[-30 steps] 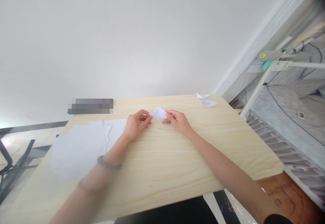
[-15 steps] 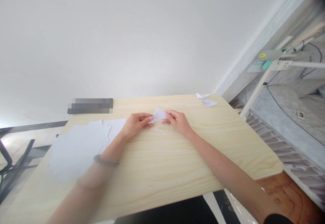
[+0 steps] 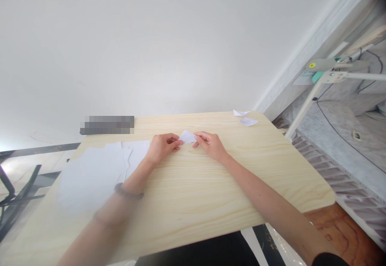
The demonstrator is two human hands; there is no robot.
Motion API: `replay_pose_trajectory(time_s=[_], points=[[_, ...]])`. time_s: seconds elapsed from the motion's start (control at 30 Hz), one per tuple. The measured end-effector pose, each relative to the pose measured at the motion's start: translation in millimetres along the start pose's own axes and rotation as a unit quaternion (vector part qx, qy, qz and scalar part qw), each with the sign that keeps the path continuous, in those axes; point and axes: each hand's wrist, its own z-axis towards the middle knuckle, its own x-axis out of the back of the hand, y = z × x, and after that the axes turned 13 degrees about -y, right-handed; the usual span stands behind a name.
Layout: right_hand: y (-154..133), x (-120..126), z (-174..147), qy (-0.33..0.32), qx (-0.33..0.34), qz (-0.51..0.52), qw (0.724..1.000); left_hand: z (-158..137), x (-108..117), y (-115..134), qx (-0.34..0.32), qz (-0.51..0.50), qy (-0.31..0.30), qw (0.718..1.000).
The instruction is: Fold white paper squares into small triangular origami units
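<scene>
A small folded piece of white paper (image 3: pixel 187 137), roughly triangular with its peak pointing away from me, is held between both hands above the wooden table (image 3: pixel 193 201). My left hand (image 3: pixel 163 147) pinches its left corner, thumb on top. On the opposite corner, the thumb and fingers of my right hand (image 3: pixel 210 144) are closed in a pinch. The fingertips beneath the paper are partly hidden. Left of my left hand lies a spread of white paper sheets (image 3: pixel 90 173), partly covered by my forearm.
Two folded white papers (image 3: pixel 240 113) (image 3: pixel 248 122) lie near the table's far right corner. A dark, pixelated object (image 3: pixel 107 125) sits at the far left edge, against the white wall (image 3: pixel 181 48). A white metal frame (image 3: pixel 307 101) stands beyond the table's right side.
The paper's peak looks lower and blunter than before, and its outline is a little smaller. Both hands keep their pinch and have shifted only slightly.
</scene>
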Motion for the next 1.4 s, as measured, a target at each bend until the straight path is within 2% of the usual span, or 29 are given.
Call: replay_pose_trajectory(time_s=[0.23, 0.43, 0.7, 1.03, 1.4], points=[[3, -2, 3, 0.027, -0.017, -0.013, 0.999, 0, 2, 2, -0.004, 0.015, 0.008, 1.000], [1, -1, 3, 0.035, -0.026, -0.032, 0.999, -1, 4, -1, 0.002, -0.016, -0.037, 0.999], [1, -1, 4, 0.060, -0.014, 0.017, 0.998, -3, 8, -4, -0.004, -0.021, -0.080, 0.997], [0, 0, 5, 0.035, -0.013, -0.004, 0.999, -4, 3, 6, -0.027, 0.013, -0.073, 0.997], [3, 1, 5, 0.033, -0.019, 0.048, 0.998, -9, 9, 9, -0.028, 0.018, -0.118, 0.992]])
